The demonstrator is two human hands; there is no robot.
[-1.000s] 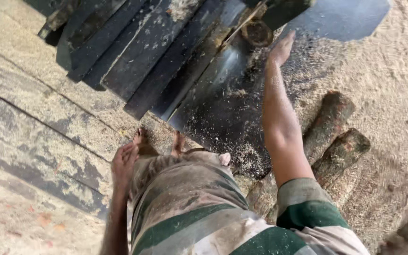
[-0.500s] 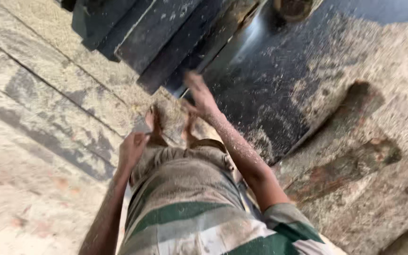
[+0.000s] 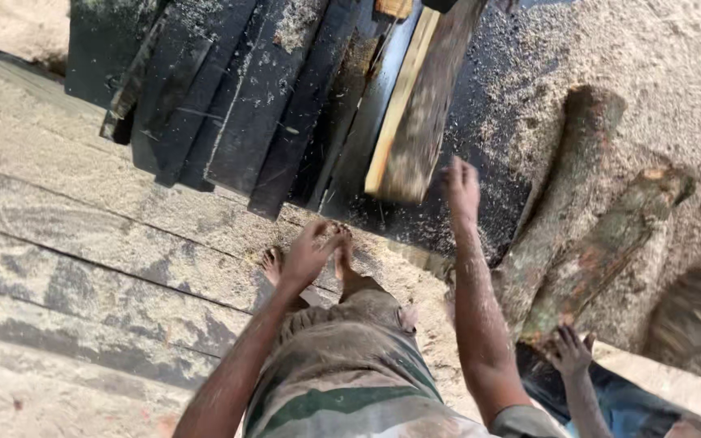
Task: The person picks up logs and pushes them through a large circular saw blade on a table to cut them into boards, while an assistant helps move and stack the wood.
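Note:
A dusty plank with a pale yellow edge (image 3: 410,113) lies slanted over a stack of dark wet boards (image 3: 229,97), and it looks blurred with motion. My right hand (image 3: 462,188) is stretched out with fingers loose, just right of the plank's near end and not touching it. My left hand (image 3: 310,253) hangs lower, fingers loosely curled around nothing, right above my bare feet (image 3: 342,251). I stand on wide sawdust-covered timber (image 3: 83,268). My striped, dusty shirt (image 3: 350,381) fills the bottom of the view.
Two rough logs (image 3: 565,203) lie in sawdust to the right, with a third, blurred log (image 3: 683,316) at the edge. Another person's hand (image 3: 569,350) and blue sleeve reach in at the bottom right. A dark wet surface (image 3: 480,162) lies under the plank.
My right arm first reached far forward, then drew back toward my feet. Now it is out again beside the pale-edged plank that has come onto the stack. The view has shifted.

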